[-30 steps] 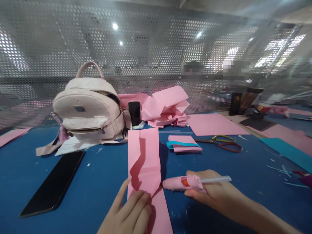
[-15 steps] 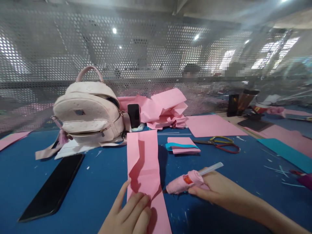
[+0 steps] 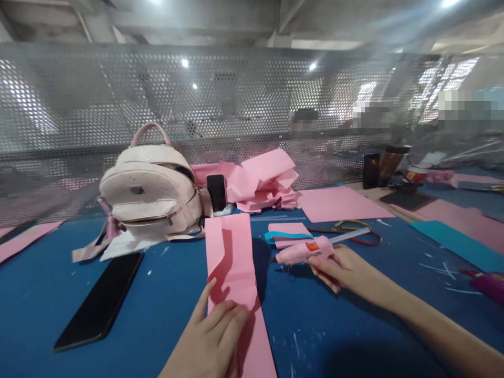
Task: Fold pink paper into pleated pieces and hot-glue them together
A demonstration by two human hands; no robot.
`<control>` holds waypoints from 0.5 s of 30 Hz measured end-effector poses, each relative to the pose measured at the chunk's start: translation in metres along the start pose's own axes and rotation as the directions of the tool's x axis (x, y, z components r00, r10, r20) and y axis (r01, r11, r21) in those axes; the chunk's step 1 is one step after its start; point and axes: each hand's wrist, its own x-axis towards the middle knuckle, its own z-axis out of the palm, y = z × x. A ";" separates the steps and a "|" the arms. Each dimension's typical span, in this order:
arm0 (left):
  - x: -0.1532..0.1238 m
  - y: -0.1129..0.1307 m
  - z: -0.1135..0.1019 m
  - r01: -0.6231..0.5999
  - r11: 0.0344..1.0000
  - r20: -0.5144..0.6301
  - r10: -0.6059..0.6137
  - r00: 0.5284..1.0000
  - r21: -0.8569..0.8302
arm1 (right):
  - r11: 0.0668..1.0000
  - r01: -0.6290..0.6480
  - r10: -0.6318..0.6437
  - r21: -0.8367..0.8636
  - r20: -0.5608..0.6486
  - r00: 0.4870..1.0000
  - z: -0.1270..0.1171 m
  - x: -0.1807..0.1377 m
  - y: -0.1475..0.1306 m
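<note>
A long strip of pink paper (image 3: 232, 257) lies on the blue table (image 3: 165, 294), creased and partly lifted along its left side. My left hand (image 3: 210, 341) rests on the near part of the strip, fingers laid flat together and thumb apart. My right hand (image 3: 340, 268) is closed around the handle of a pink glue gun (image 3: 303, 251). The gun is raised above the table with its nozzle pointing left toward the strip, and a clear glue stick pokes out of its back end.
A black phone (image 3: 100, 302) lies at left. A pale backpack (image 3: 151, 191), a second phone (image 3: 217, 192) and crumpled pink paper (image 3: 262, 181) stand at the back by a perforated metal screen. Scissors (image 3: 356, 231), folded pink and teal paper (image 3: 289, 233) and pink sheets lie right.
My right hand has lifted the glue gun off the table and carried it up and away from me. My left hand stays on the pink strip.
</note>
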 end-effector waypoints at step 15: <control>0.010 0.008 0.001 -0.002 0.999 0.022 0.001 1.000 0.045 | 0.960 -0.115 0.059 0.254 0.220 0.974 -0.023 -0.044 0.040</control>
